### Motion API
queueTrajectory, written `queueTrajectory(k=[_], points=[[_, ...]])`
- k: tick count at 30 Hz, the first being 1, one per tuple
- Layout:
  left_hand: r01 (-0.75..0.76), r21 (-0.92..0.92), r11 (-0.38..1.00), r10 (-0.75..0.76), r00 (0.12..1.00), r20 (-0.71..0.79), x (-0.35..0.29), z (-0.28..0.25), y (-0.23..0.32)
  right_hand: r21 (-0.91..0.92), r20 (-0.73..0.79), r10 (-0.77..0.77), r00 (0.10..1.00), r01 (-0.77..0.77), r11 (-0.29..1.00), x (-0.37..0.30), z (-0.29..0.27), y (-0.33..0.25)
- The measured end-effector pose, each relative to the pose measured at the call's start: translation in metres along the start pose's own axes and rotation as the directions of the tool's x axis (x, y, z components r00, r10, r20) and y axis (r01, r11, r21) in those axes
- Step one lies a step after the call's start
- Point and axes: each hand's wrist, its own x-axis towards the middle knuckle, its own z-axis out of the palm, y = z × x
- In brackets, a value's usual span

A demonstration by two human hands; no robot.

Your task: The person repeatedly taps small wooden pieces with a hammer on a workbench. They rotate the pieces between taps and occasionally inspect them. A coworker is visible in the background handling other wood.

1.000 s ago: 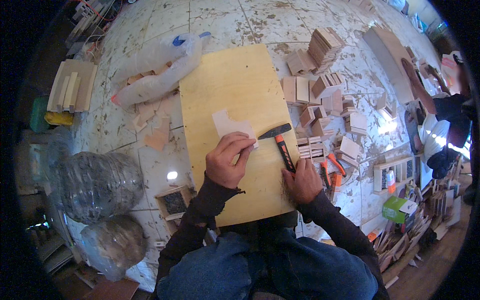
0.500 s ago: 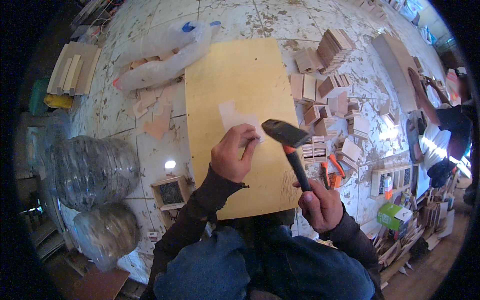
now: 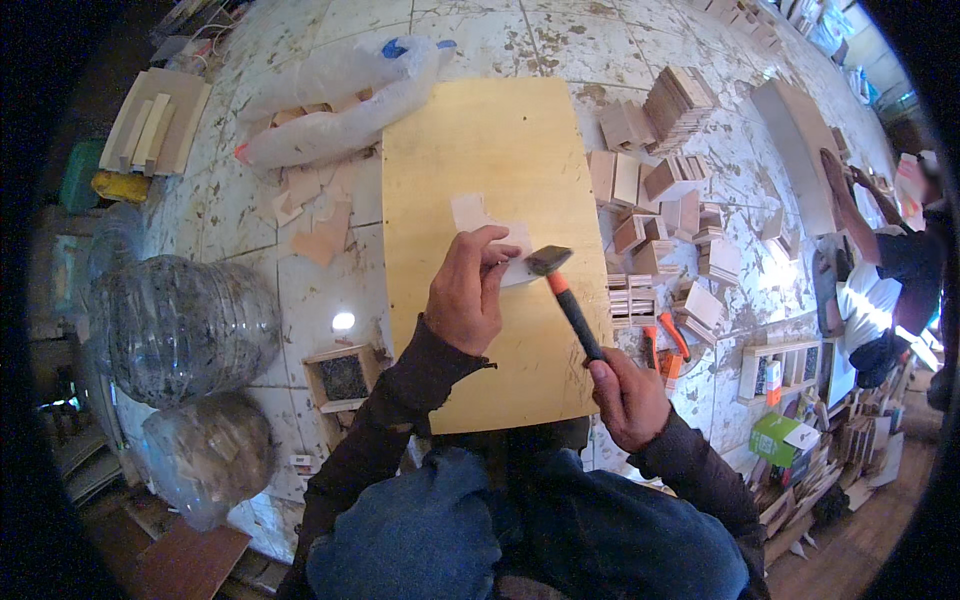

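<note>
In my right hand (image 3: 632,400) is a hammer (image 3: 577,318) with a dark metal head and a black and orange handle, gripped near the handle's end. Its head is low over the yellow wooden board (image 3: 480,370), just right of my left fingertips. My left hand (image 3: 465,290) is closed in a pinch at a thin, pale, irregularly cut piece (image 3: 468,210) lying on the board. Whatever is between those fingertips is too small to make out. The hand covers part of the pale piece.
Several stacks of small wooden pieces (image 3: 680,105) stand right of the board, with orange-handled pliers (image 3: 675,335) nearby. On the left are a plastic bag (image 3: 330,140), cut scraps (image 3: 322,235), a box of dark bits (image 3: 340,380) and wrapped bundles (image 3: 190,325). Another person (image 3: 900,260) sits at far right.
The hammer head has come down from a raised position toward the board beside my left fingertips. My left hand stays pinched at the pale piece. The whole view has shifted slightly.
</note>
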Motion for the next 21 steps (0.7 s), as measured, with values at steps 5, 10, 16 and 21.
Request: queueTrajectory(k=[5, 10, 16, 21], points=[[0.095, -0.045, 0.994, -0.096, 0.995, -0.015, 0.001, -0.001, -0.001, 0.06, -0.248, -0.304, 0.92, 0.328, 0.943, -0.019, 0.003, 0.007], [0.152, -0.074, 0.986, -0.152, 0.988, -0.002, 0.005, -0.006, 0.002, -0.048, -0.123, -0.003, 0.992, -0.003, 0.999, -0.002, 0.026, 0.034], [-0.104, 0.141, 0.985, 0.122, 0.984, -0.127, 0.0, -0.009, 0.006, 0.023, -0.178, 0.08, 0.981, -0.078, 0.997, -0.007, 0.023, 0.057], [-0.15, 0.191, 0.97, 0.168, 0.983, -0.078, -0.007, -0.004, 0.0, 0.11, -0.092, 0.084, 0.992, -0.074, 0.991, -0.007, 0.014, 0.038]])
